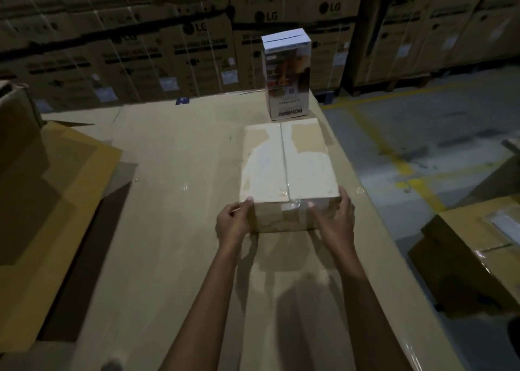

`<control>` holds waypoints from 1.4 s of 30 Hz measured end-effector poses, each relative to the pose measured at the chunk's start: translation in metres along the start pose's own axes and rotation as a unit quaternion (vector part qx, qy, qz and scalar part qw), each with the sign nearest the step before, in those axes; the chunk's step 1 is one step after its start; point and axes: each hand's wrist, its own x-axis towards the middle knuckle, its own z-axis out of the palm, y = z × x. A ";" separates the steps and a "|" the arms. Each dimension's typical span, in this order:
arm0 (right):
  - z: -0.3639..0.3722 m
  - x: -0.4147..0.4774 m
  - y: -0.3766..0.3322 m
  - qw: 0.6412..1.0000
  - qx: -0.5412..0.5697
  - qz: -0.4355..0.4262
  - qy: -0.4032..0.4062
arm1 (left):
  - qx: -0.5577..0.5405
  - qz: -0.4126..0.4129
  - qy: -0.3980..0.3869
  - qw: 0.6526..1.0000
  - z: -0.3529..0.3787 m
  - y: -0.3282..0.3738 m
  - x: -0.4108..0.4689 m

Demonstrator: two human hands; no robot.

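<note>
A brown cardboard box (287, 162), taped shut along its top seam, lies on a large flat cardboard surface (174, 201). My left hand (233, 221) holds its near left corner, thumb on the top edge. My right hand (334, 218) lies against the near right face, fingers spread, with one finger on the clear tape at the seam. Behind the box stands a tall white printed product carton (287, 75), upright and close to the box's far end.
Stacked LG cartons (197, 47) wall the back. Loose cardboard sheets (56, 201) and a box (17, 111) lie at the left. At the right is concrete floor with yellow lines (408, 168) and more taped boxes (478, 247).
</note>
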 end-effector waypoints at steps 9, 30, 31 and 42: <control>-0.007 -0.161 0.039 0.996 0.022 -0.078 0.026 | -0.038 -0.034 -0.014 0.999 -0.138 -0.050 -0.098; 0.007 -0.242 -0.004 0.915 -0.266 -0.285 -0.107 | -0.155 -0.238 -0.036 0.958 -0.195 -0.099 -0.134; 0.011 -0.242 -0.002 0.906 -0.290 -0.278 -0.135 | -0.156 -0.241 -0.030 0.957 -0.192 -0.097 -0.132; -0.006 -0.191 0.028 0.946 -0.160 -0.274 -0.072 | -0.275 -0.194 -0.046 0.941 -0.161 -0.054 -0.153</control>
